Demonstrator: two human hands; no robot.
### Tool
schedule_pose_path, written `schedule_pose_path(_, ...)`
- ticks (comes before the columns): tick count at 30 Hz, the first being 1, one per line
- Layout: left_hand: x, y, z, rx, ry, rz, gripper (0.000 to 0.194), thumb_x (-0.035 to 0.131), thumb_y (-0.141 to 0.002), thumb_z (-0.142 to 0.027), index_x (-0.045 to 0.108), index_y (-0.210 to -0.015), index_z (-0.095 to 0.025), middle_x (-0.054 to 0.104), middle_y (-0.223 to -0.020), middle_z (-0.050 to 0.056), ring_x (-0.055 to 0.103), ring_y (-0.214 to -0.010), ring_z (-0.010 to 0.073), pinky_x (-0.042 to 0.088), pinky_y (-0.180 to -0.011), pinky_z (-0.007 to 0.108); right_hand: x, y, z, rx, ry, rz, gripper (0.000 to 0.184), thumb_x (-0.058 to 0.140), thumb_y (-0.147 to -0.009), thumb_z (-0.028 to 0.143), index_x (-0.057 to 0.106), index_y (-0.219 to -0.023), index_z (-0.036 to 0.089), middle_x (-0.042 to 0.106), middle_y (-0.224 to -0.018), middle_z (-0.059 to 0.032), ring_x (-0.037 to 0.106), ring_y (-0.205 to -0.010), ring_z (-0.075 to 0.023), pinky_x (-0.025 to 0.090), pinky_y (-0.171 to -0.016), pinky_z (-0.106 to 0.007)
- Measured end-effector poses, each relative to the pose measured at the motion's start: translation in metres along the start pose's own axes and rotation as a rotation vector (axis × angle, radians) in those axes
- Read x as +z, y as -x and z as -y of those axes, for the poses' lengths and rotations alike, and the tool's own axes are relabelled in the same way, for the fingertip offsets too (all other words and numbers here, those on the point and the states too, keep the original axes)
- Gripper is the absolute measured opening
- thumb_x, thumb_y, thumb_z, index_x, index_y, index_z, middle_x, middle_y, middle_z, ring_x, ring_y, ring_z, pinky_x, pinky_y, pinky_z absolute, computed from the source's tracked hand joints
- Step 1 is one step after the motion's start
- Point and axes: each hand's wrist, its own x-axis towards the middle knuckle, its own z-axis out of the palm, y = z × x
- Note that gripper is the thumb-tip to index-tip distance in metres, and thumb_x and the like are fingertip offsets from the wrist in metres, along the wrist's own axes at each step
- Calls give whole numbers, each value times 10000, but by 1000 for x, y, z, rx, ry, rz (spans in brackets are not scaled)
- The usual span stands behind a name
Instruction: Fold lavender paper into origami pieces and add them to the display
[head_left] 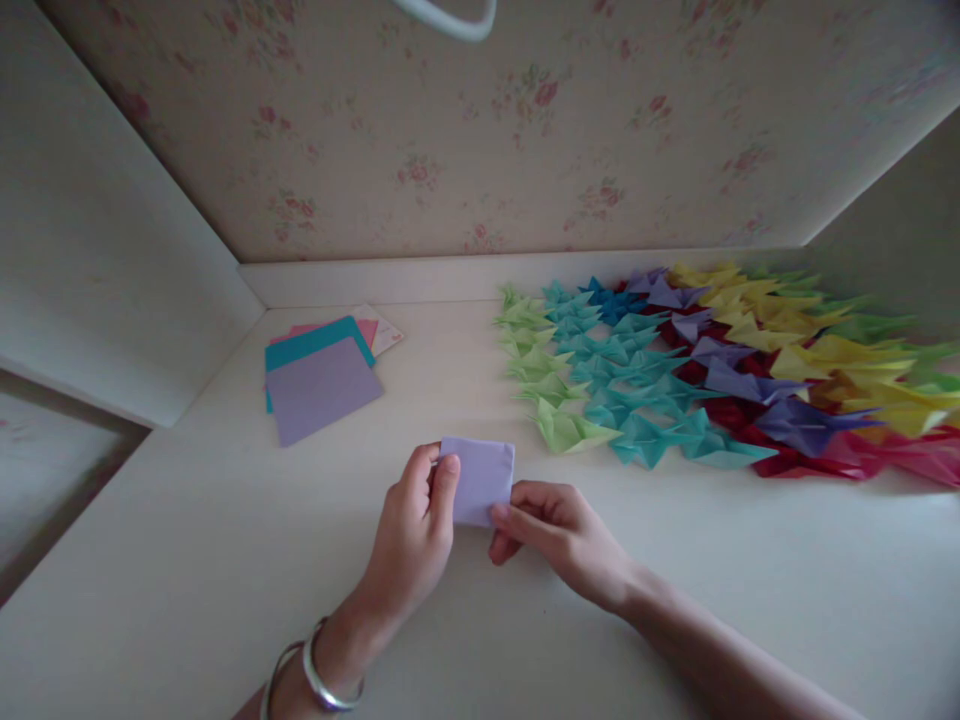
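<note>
Grip closed on both sides: the left hand [414,520] pinches the lilac folded square [484,482] by its left edge, the right hand [562,535] by its lower right corner, probably keeping layers flat. Beneath the square spreads the bench [480,650]; beyond it rightward, folded paper shapes [718,355] crowd that side; beyond it leftward lie overlapping sheets [324,388].

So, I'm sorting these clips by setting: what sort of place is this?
Probably a desk nook in a home, used here for paper folding: rose-patterned wallpaper rises behind a plain white desktop, and rows of colourful origami cranes spread over its right side.
</note>
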Motion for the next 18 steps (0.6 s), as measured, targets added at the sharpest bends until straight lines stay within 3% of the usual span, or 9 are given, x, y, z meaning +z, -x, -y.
schedule_pose_path(6, 2, 3, -1, -28, 44, 177, 292, 400, -1001, -445, 558, -937, -207, 617, -739, 10, 564, -645, 171, 388, -569, 253, -3, -5, 2, -90, 2, -243, 516, 538, -895, 619, 588, -648, 169, 570, -600, -3, 559, -592, -151, 432, -572, -255)
schedule_pose_path(16, 3, 5, -7, -113, 275, 236, 327, 461, -972, -480, 617, -991, -193, 643, -759, 24, 593, -691, 182, 437, -576, 244, 0, 1, -1, -189, 179, -462, 499, 496, -951, 471, 575, -545, 192, 591, -534, -9, 533, -542, -157, 377, -549, -274)
schedule_pose_path(18, 4, 5, -7, -157, 338, 247, 333, 490, -957, -492, 618, -1012, -189, 621, -723, 6, 563, -601, 153, 416, -506, 224, 0, 1, -2, -199, 197, -494, 491, 507, -947, 454, 572, -537, 193, 583, -523, -8, 529, -529, -155, 375, -538, -273)
